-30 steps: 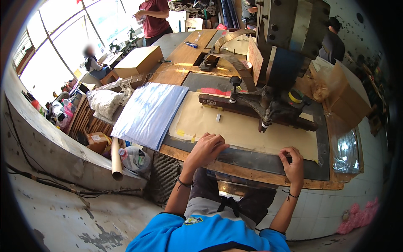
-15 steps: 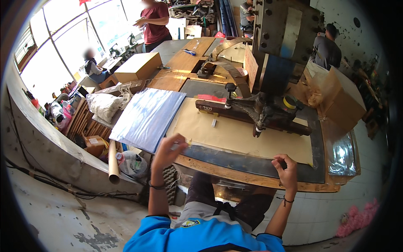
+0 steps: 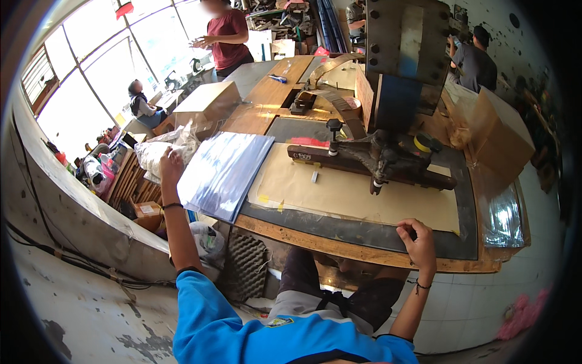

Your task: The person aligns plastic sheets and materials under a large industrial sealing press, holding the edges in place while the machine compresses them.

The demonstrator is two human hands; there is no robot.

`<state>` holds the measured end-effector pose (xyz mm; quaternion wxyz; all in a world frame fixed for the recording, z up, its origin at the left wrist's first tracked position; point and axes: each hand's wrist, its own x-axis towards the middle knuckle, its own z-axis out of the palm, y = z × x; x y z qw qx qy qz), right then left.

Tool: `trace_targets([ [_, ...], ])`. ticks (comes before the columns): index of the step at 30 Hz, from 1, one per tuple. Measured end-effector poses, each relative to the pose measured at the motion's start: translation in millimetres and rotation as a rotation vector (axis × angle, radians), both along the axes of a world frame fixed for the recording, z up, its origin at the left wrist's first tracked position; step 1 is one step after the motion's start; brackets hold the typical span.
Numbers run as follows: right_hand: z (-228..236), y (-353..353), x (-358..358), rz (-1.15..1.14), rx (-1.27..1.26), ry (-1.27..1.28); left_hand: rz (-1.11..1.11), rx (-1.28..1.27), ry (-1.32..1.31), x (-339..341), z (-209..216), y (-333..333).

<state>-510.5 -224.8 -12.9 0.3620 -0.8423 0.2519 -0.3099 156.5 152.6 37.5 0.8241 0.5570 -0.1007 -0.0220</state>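
My left hand [image 3: 171,165] is stretched out to the left, in front of a white, crumpled plastic bag [image 3: 153,155] with string-like bits on top. Its fingers look loosely apart, and I can make out nothing in them; whether they touch the bag I cannot tell. My right hand [image 3: 418,242] is curled above the front edge of the dark board, thumb close to the forefinger, with nothing visible inside. On that board [image 3: 267,213] lies a tan sheet [image 3: 348,197] with a small grey block [image 3: 314,176] on it. A stack of clear bluish plastic sheets [image 3: 227,170] lies between bag and board.
A dark metal bar [image 3: 364,168] on a clamp-like machine head [image 3: 379,151] hangs over the tan sheet. Cardboard boxes stand at the left [image 3: 209,97] and right [image 3: 503,133]. Wrapped shiny packs [image 3: 504,221] lie at the right. Several other people are farther back.
My left hand has swung left and away from me, from the board's front left corner to the white bag. My right hand stays nearly where it was. The view has shifted slightly.
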Motion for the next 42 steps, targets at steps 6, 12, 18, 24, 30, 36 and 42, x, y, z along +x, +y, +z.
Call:
trace_targets([
  [6,2,-1,-4,-0.006,-0.012,0.007,0.127,0.093,0.101,13,-44,3],
  [12,1,-2,-2,-0.002,-0.013,0.005,0.138,0.471,-0.074,-18,-55,-4],
  [18,0,-2,-4,-0.021,-0.041,-0.003,0.618,1.285,-0.553,-56,-29,-39],
  [24,2,1,-2,-0.019,-0.038,-0.002,0.475,1.266,-0.749,-76,-8,-76],
  [30,5,1,-1,-0.029,0.001,0.026,0.180,1.201,-0.859,-61,-40,-126],
  [36,7,1,-4,-0.022,-0.033,0.013,0.066,1.411,-0.714,-60,-60,-149],
  [42,5,0,-2,-0.009,-0.039,0.017,0.037,1.406,-0.745,-59,-61,-143],
])
